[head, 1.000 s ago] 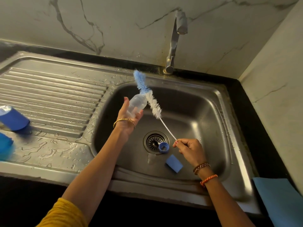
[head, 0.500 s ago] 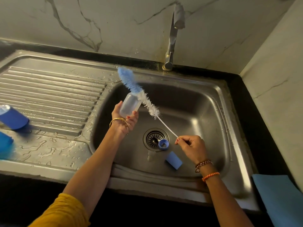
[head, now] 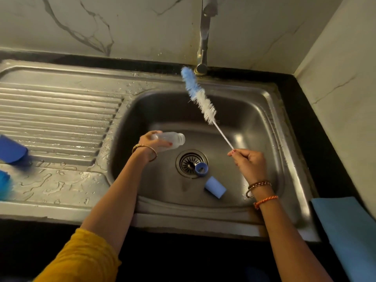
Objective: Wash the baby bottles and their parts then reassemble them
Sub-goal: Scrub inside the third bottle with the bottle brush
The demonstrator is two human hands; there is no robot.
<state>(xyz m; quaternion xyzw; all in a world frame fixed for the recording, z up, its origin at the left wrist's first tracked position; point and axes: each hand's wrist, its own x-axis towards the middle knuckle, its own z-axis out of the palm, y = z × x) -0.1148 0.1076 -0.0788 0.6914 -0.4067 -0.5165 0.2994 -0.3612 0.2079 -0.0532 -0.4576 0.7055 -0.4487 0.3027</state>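
Two hands work over the stainless steel sink (head: 272, 127), the largest thing we see, its ribbed draining board (head: 61, 110) stretching off to the left. At the far edge of the basin rises the metal tap (head: 203, 37). On the right, near us, a light blue cloth (head: 345, 231) lies on the dark surface (head: 317, 139).

We hold the long bottle brush with blue and white bristles (head: 200, 98) in our right hand (head: 250, 163), fingers pinching the end of its thin white handle, the bristled head slanting up toward the foot of the tap. Our left hand (head: 150, 143) grips the clear plastic baby bottle (head: 173, 139) by its base, lying sideways over the basin with its open neck pointing right, well apart from the brush.

On the basin floor lies a pale blue cylindrical cap (head: 215, 187), and just beyond it a smaller blue screw ring (head: 201, 168) rests at the edge of the round drain (head: 189, 162).
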